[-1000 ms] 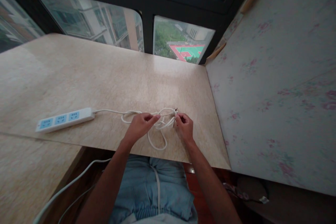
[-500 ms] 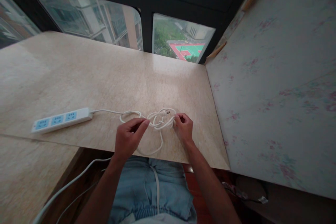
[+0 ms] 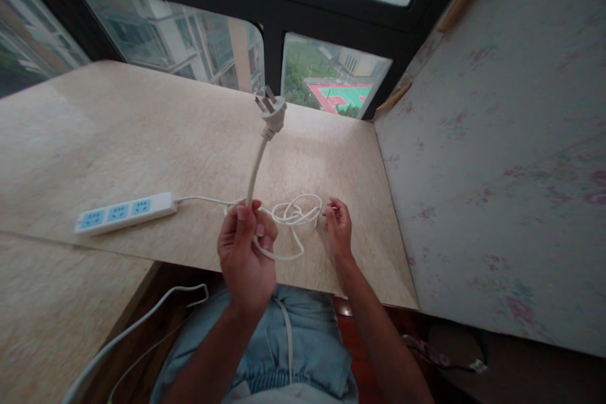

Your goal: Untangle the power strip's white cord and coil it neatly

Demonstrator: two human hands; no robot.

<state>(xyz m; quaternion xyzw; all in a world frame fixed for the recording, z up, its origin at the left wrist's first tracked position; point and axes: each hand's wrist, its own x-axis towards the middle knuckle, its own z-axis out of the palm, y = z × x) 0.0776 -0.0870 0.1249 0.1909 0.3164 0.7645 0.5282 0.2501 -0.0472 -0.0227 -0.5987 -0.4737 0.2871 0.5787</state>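
A white power strip (image 3: 124, 212) with blue sockets lies on the beige table (image 3: 142, 132) at the left. Its white cord (image 3: 293, 218) runs right into a tangled coil in front of me. My left hand (image 3: 246, 252) is closed round the cord's end and holds it upright, so the white plug (image 3: 271, 111) sticks up above the table. My right hand (image 3: 339, 227) rests at the right side of the coil, fingers curled and pinching a loop of cord.
Dark-framed windows (image 3: 274, 19) run along the table's far edge. A flower-patterned wall (image 3: 497, 139) closes the right side. Another white cable (image 3: 137, 328) hangs below the table's near edge at the left, beside my lap in blue jeans.
My left hand has pulled the plug end out of the coil and raised it upright above the table. The right hand has stayed at the coil's right side.
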